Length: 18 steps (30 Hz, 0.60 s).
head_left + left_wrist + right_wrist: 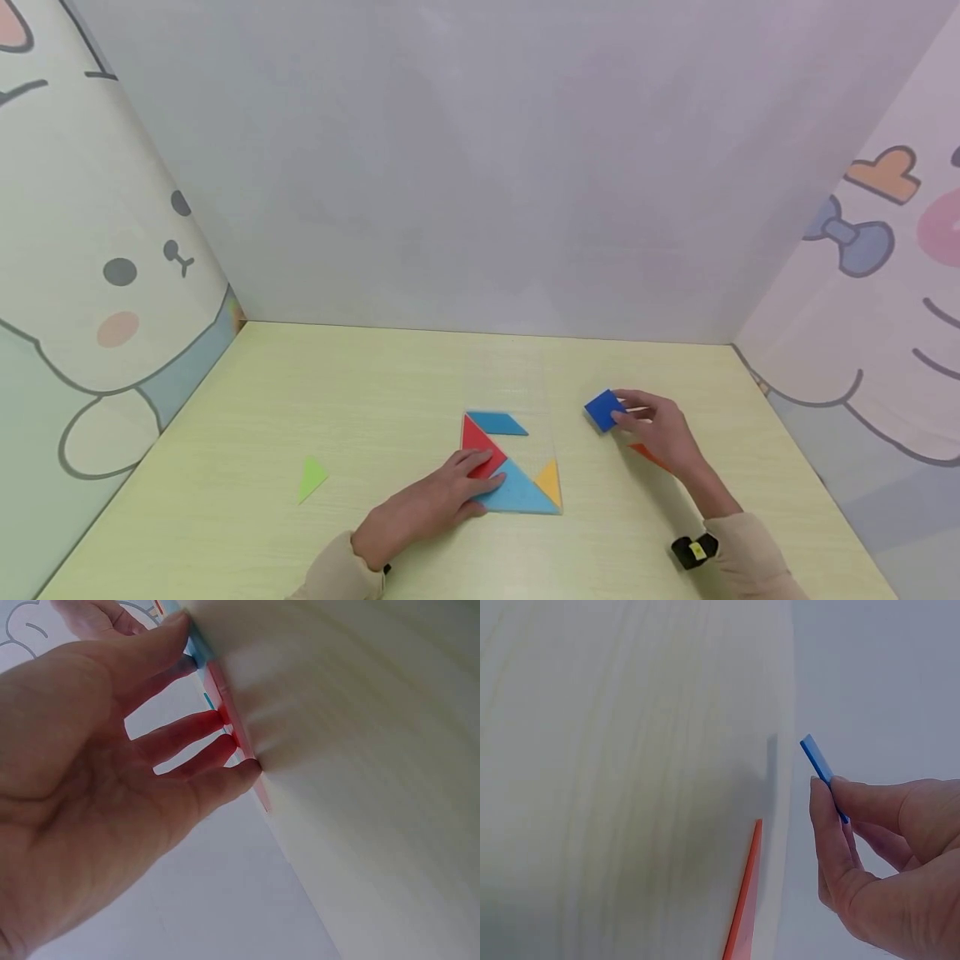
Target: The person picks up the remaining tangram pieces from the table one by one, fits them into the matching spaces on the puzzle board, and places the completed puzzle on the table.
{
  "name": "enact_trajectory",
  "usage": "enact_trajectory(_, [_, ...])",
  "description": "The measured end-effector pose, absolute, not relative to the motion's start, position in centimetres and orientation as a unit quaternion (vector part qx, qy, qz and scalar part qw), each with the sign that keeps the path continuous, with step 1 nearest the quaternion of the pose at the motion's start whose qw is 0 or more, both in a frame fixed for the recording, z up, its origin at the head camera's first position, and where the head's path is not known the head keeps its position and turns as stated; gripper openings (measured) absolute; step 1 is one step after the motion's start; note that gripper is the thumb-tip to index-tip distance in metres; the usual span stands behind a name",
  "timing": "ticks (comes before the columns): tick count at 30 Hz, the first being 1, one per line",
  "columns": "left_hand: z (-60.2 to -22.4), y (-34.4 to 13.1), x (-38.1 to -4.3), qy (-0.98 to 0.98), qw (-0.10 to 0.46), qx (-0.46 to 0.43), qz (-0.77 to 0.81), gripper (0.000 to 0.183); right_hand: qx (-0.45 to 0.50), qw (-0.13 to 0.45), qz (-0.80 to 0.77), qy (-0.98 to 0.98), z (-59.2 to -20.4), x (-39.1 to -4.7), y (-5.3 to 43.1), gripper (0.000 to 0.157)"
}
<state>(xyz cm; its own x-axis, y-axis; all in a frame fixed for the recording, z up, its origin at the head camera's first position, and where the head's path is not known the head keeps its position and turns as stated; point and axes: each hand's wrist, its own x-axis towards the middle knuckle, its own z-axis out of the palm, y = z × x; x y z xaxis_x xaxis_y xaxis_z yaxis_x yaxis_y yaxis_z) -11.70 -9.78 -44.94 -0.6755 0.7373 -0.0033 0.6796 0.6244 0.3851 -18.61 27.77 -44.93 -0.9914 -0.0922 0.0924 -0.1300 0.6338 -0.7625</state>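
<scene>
Between thumb and fingers my right hand (660,429) pinches a dark blue square tile (604,411), raised above the table in the right wrist view. My left hand (438,496) rests its spread fingers on a red triangle (480,446) and a light blue triangle (517,490), which lie edge to edge. A teal parallelogram (497,422) lies just behind the red triangle. At the right corner of the light blue triangle sits a small yellow triangle (551,483). Below my right hand an orange-red piece (745,900) lies on the table, partly hidden in the head view.
A light green triangle (311,480) lies apart at the left of the pale wooden table (360,375). Around the pieces in the middle runs a faint transparent outline. A grey wall (487,167) stands behind, with cartoon-printed panels (97,250) at both sides.
</scene>
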Motion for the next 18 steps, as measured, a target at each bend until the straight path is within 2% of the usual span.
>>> enact_trajectory(8, [-44.9, -9.8, -11.7, 0.900, 0.087, 0.388, 0.179, 0.052, 0.052, 0.010, 0.450, -0.891, -44.5, -18.1, 26.2, 0.040])
enact_trajectory(18, [-44.9, -9.7, -11.8, 0.900, 0.089, 0.388, 0.176, 0.052, 0.059, 0.023, 0.444, -0.894, -44.9, -17.7, 24.7, 0.038])
